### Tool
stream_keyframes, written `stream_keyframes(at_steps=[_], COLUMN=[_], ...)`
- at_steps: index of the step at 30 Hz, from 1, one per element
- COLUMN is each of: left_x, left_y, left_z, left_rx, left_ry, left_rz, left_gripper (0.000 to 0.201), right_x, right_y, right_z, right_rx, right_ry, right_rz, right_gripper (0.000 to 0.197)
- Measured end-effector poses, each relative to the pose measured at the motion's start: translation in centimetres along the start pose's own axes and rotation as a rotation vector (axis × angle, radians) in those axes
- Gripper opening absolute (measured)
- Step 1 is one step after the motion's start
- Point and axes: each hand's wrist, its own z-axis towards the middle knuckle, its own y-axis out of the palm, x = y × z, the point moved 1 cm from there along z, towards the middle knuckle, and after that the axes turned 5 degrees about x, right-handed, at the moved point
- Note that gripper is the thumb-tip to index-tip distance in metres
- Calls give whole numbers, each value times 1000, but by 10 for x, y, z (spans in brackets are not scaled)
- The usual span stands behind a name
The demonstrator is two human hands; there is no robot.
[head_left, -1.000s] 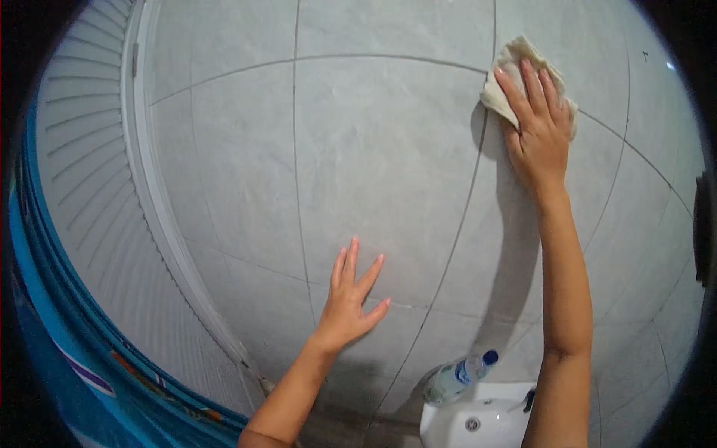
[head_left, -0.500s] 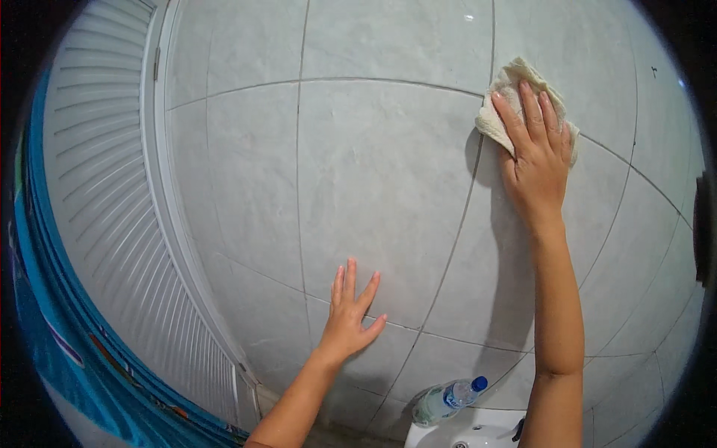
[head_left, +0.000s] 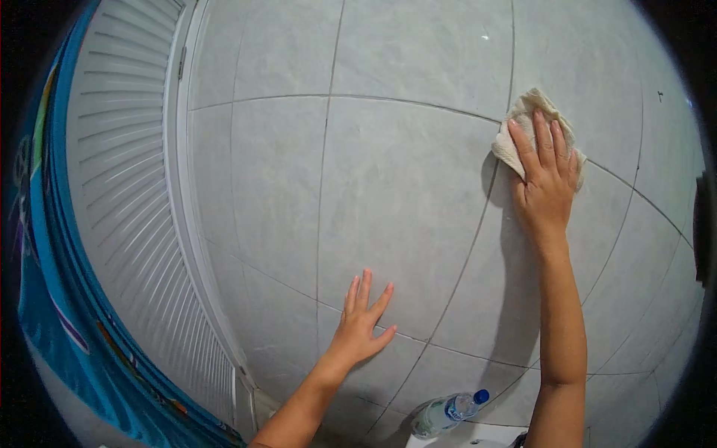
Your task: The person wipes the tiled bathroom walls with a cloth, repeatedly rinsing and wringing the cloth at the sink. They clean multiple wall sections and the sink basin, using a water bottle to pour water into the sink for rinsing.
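Note:
My right hand (head_left: pixel 547 179) presses a cream-coloured cloth (head_left: pixel 502 148) against a grey tiled wall (head_left: pixel 399 179) at the upper right. The fingers lie spread over the cloth, and its edges stick out around them. Grout lines meet beside the cloth's left edge. Lower and more to the left, my left hand (head_left: pixel 359 328) rests on the tiles with fingers stretched out and nothing in it. Both forearms reach up from the lower edge.
A clear plastic bottle (head_left: pixel 442 415) with a blue cap stands on a white sink (head_left: pixel 489 434) at the bottom. On the left are a white slatted door (head_left: pixel 123 149) and a hanging blue patterned cloth (head_left: pixel 56 299). Something dark (head_left: pixel 702 231) juts in at the right edge.
The view has shifted, so the wall, bottle and both hands appear lower and slightly farther right. Against the tiles, both hands stay in nearly the same places.

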Motion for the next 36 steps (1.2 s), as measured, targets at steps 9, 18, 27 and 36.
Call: stream_keyframes(at_steps=[9,18,27,36], left_x=[-27,-63,-65,-61], left_y=[2,17,29,30], left_z=[-2,10,14,7], left_rx=[140,281,228,189], left_ry=[12,-243,-274,-278], left_rz=[131,207,32,60], left_gripper=[73,110,123,125], right_x=[-1,-7,-169,-180], right_y=[-3,3,56,89], right_z=[3,0,-68,232], right_rx=[25,58,-457,21], right_ry=[17,53,-820,-37], right_rz=[11,-48,843,181], right_gripper=[62,63,41,46])
